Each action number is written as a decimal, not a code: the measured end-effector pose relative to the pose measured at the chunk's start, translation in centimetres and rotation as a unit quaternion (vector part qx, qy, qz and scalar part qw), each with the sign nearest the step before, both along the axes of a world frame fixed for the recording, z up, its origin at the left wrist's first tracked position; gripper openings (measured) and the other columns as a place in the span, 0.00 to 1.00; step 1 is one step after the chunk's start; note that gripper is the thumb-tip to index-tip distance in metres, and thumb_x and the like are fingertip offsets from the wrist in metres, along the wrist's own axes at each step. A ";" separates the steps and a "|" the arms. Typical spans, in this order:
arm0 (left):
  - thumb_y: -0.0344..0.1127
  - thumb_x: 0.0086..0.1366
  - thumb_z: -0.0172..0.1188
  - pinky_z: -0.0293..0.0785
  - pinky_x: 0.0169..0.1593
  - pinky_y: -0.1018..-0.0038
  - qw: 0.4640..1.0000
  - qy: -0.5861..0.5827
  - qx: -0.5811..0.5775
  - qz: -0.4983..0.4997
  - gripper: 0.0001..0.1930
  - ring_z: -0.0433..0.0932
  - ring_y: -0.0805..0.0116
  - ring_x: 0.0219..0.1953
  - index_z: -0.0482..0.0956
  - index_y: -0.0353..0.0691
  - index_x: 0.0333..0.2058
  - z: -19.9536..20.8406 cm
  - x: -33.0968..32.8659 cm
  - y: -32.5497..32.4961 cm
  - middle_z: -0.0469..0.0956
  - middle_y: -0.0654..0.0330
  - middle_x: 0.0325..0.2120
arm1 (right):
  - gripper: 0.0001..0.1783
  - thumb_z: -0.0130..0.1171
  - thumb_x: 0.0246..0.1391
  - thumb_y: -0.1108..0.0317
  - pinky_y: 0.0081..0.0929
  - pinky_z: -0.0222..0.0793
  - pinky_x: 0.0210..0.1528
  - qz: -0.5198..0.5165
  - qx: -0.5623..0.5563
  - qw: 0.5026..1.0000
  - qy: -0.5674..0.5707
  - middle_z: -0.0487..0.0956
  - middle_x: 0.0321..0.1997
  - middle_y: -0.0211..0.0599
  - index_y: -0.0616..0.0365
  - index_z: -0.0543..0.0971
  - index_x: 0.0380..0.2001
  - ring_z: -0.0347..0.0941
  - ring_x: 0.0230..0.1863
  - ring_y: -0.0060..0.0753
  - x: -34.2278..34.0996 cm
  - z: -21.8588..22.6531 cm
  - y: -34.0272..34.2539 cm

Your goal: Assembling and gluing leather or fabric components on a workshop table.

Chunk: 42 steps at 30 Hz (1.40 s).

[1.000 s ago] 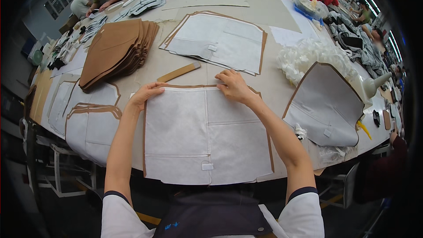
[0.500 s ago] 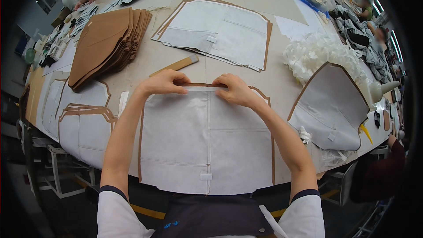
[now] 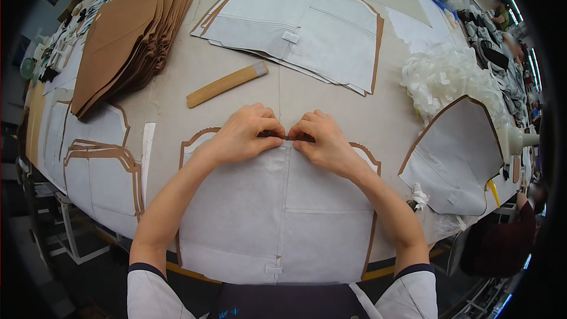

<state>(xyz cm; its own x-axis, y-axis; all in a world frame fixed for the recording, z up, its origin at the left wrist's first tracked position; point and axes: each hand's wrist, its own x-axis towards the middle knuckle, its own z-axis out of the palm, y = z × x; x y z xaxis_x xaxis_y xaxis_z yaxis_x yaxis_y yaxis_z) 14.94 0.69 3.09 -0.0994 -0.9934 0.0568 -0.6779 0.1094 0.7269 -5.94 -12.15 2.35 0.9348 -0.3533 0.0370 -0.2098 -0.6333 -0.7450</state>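
A large white-backed panel with brown edges point(image 3: 236, 212) lies before me, a seam running down its middle and a small white tab near its near edge. At the middle of its far edge, my left hand point(image 3: 248, 133) pinches the brown border between thumb and fingers. Close beside it, my right hand point(image 3: 322, 142) pinches the same border just right of the seam. The fingertips of the two hands almost meet. Beyond them lies a flat tan wooden stick point(image 3: 227, 84) with a pale end.
A thick stack of brown pieces point(image 3: 118, 47) stands at the far left, above more white panels point(image 3: 106, 183). Further white panels point(image 3: 295, 29) lie beyond the stick. To the right are a heap of white strips point(image 3: 449, 77) and a curved grey panel point(image 3: 455, 153). Other people work around the table.
Both hands have moved toward each other along the far edge and now pinch close to the seam. The view has shifted, so the table's things appear larger and displaced.
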 end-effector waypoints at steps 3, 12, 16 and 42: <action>0.33 0.61 0.72 0.72 0.50 0.65 0.998 0.004 -0.056 0.016 0.08 0.77 0.62 0.44 0.88 0.42 0.40 -0.9 -0.3 0.6 0.82 0.62 0.37 | 0.07 0.68 0.51 0.74 0.38 0.62 0.50 -0.018 -0.030 0.998 -0.044 0.79 0.37 0.31 0.54 0.84 0.35 0.71 0.45 0.38 -0.3 -0.9 0.6; 0.31 0.61 0.72 0.66 0.51 0.68 0.993 -0.013 -0.105 0.054 0.08 0.76 0.68 0.43 0.90 0.46 0.40 -1.6 -0.8 1.1 0.82 0.68 0.36 | 0.10 0.70 0.49 0.77 0.36 0.60 0.49 -0.074 -0.058 0.990 -0.109 0.78 0.36 0.27 0.52 0.82 0.34 0.71 0.44 0.36 -0.3 -1.6 1.6; 0.31 0.61 0.72 0.66 0.51 0.69 0.992 -0.016 -0.122 0.039 0.10 0.75 0.69 0.42 0.90 0.46 0.42 -1.8 -0.6 1.1 0.82 0.69 0.36 | 0.08 0.69 0.54 0.77 0.34 0.62 0.53 -0.043 -0.043 0.992 -0.113 0.79 0.39 0.27 0.54 0.85 0.38 0.71 0.46 0.33 -0.8 -1.7 1.0; 0.21 0.50 0.69 0.76 0.44 0.67 0.971 -0.101 -0.219 0.001 0.19 0.79 0.62 0.40 0.88 0.40 0.44 -1.9 -0.5 1.6 0.82 0.62 0.38 | 0.21 0.64 0.41 0.83 0.35 0.75 0.37 0.069 -0.127 0.969 -0.199 0.77 0.41 0.40 0.67 0.84 0.44 0.73 0.38 0.40 -0.9 -2.0 -0.4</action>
